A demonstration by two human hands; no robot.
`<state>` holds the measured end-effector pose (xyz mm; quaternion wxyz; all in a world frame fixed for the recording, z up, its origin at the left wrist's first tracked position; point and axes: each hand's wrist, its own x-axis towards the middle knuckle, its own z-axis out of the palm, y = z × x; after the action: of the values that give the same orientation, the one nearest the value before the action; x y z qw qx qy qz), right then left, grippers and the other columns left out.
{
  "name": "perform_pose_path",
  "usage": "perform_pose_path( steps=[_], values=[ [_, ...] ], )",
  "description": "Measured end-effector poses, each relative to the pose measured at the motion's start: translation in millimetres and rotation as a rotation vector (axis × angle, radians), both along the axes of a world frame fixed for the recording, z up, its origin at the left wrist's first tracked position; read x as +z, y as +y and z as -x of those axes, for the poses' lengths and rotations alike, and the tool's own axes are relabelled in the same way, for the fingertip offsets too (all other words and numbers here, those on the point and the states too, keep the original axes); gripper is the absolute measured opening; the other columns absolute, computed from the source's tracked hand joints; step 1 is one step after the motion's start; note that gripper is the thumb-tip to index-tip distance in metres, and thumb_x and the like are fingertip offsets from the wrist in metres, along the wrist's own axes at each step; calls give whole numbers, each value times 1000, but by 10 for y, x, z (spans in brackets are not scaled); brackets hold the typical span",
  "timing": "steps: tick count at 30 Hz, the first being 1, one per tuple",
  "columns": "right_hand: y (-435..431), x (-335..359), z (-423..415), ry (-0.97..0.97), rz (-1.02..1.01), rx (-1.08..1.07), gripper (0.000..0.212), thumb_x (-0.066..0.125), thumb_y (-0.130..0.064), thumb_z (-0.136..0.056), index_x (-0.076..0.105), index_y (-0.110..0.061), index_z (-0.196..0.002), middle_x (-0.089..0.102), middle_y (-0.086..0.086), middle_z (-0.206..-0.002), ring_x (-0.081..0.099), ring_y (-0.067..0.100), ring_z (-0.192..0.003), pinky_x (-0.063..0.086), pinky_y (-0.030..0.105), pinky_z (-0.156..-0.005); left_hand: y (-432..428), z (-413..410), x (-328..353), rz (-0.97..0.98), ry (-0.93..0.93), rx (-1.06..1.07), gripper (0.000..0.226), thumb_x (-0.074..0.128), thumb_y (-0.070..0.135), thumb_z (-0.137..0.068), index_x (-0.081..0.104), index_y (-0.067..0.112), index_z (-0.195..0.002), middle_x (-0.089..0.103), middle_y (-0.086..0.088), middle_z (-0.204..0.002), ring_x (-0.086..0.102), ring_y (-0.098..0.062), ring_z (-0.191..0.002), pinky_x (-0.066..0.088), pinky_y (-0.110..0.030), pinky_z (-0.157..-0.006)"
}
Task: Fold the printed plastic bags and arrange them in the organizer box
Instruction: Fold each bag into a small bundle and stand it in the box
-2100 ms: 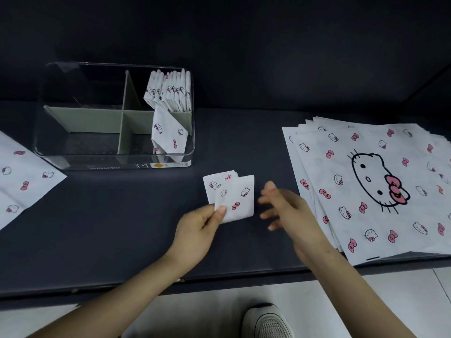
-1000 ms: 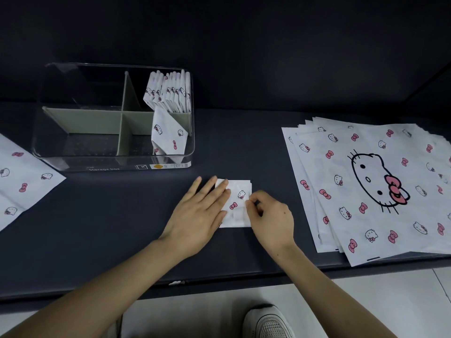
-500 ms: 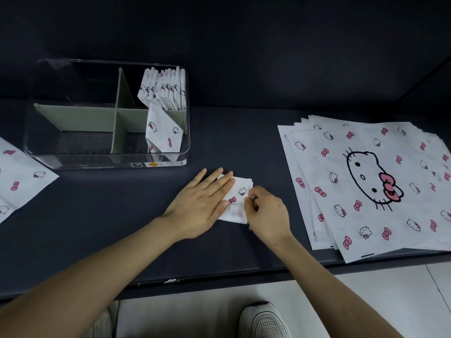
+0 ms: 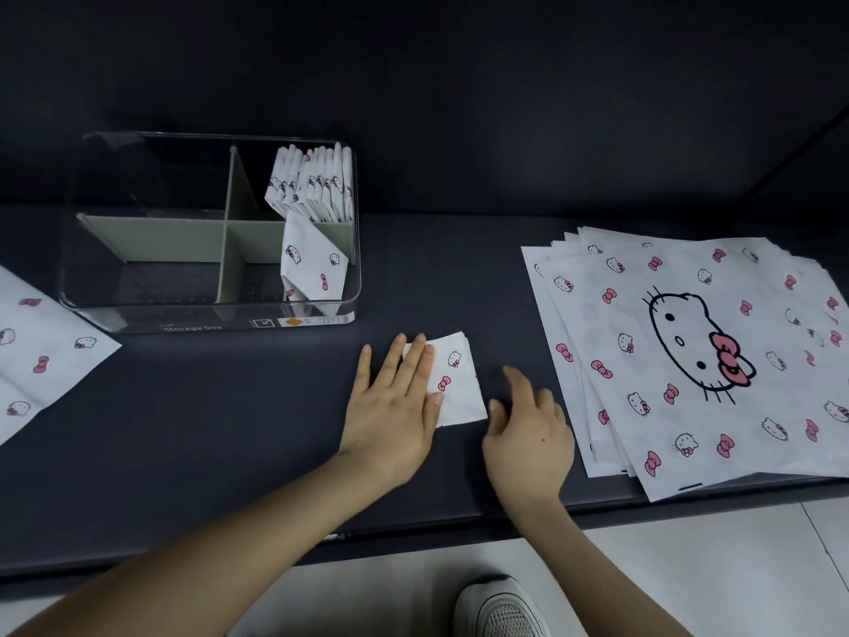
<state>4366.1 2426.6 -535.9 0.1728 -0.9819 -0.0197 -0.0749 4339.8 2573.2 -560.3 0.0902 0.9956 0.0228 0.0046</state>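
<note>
A small folded printed bag (image 4: pixel 459 383) lies flat on the dark table in front of the organizer box. My left hand (image 4: pixel 395 406) presses on its left part with straight fingers. My right hand (image 4: pixel 528 429) hovers just right of the bag, fingers relaxed and holding nothing. The clear organizer box (image 4: pixel 206 314) has green dividers. Its back right compartment holds several folded bags (image 4: pixel 317 186) standing upright, and one folded bag (image 4: pixel 312 264) leans in the front right compartment. A stack of unfolded printed bags (image 4: pixel 698 351) lies at the right.
Another unfolded printed bag (image 4: pixel 36 360) lies at the left edge of the table. The table's front edge (image 4: pixel 413 531) runs just under my wrists, with pale floor and a white shoe (image 4: pixel 500 609) below. A dark wall rises behind the box.
My right hand has let go of the folded bag's right edge and drawn back to the right. My left hand still presses the bag flat on the table.
</note>
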Motion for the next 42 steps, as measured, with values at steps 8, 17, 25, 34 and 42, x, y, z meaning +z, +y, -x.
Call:
perform_pose_path(
  steps=[8, 17, 25, 34, 42],
  values=[
    [134, 187, -80, 421, -208, -32, 15, 58, -31, -86, 60, -18, -92, 60, -6, -76, 55, 16, -71, 32, 24, -54, -38, -2, -10, 25, -78, 35, 56, 28, 34, -95, 52, 2, -133, 52, -10, -140, 47, -29, -131, 20, -53, -106],
    [171, 438, -196, 498, -437, 71, 24, 58, -5, -79, 49, -23, -66, 57, -4, -67, 57, 17, -66, 46, 30, -58, 75, 31, 120, 336, -84, 63, 66, 34, 47, -93, 37, 6, -145, 37, -8, -151, 33, -24, -140, 11, -34, -116],
    [179, 996, -324, 701, -949, 217, 27, 62, 12, -81, 56, -10, -96, 71, 5, -75, 67, 18, -71, 53, 27, -60, 470, 107, 895, 1362, -109, 382, 6, 63, 9, -89, 69, 12, -91, 74, -6, -86, 68, -18, -81, 51, -39, -80],
    [777, 1179, -202, 448, -1173, -13, 9, 62, -5, -89, 69, -10, -86, 74, -1, -77, 70, 14, -69, 55, 22, -57, 791, 45, 1100, 1156, -426, 546, 6, 65, 19, -89, 66, 20, -83, 70, 4, -77, 65, -5, -72, 49, -18, -67],
    [1446, 1306, -601, -117, -272, 294, 13, 50, -7, -86, 64, -6, -86, 62, 7, -67, 48, 25, -58, 32, 33, -54, 1380, -194, 1035, 924, -377, 489, 27, 69, 15, -86, 60, 33, -103, 60, 10, -88, 57, 0, -75, 46, -9, -68]
  ],
)
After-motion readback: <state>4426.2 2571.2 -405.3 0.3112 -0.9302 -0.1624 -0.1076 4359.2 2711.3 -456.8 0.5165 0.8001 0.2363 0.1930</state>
